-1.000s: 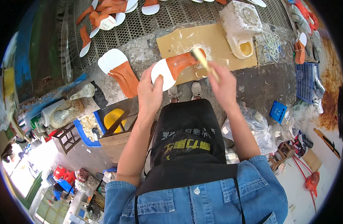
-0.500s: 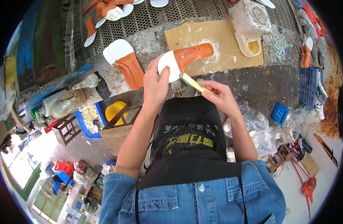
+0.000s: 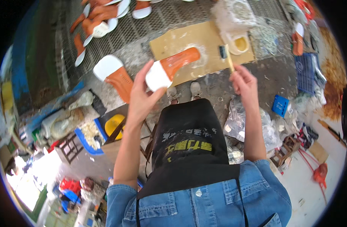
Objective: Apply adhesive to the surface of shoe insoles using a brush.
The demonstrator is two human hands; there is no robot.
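My left hand [image 3: 142, 92] grips an insole [image 3: 170, 68] by its white end, thumb and fingers at opposite edges. Its orange end points right, over a brown cardboard sheet [image 3: 162, 45]. In my right hand [image 3: 243, 80] is a brush [image 3: 229, 60], held by its pale handle. The dark brush head is up beside a whitish, crusted glue pot [image 3: 240, 44] with yellowish stuff in its opening; whether they touch I cannot tell. Left of my left hand lies a stack of similar white-and-orange insoles [image 3: 113, 73].
More insoles [image 3: 101, 28] are spread over a metal mesh [image 3: 173, 17] at the far side. A few others [image 3: 297, 39] lie at the far right, above a blue crate [image 3: 305, 72]. Clear plastic bags [image 3: 252, 126] sit right of my apron. A yellow helmet-like object [image 3: 113, 126] is at left.
My right hand has carried the brush from the insole's white edge rightward to the glue pot. The insole has shifted slightly left and turned a little in my left hand.
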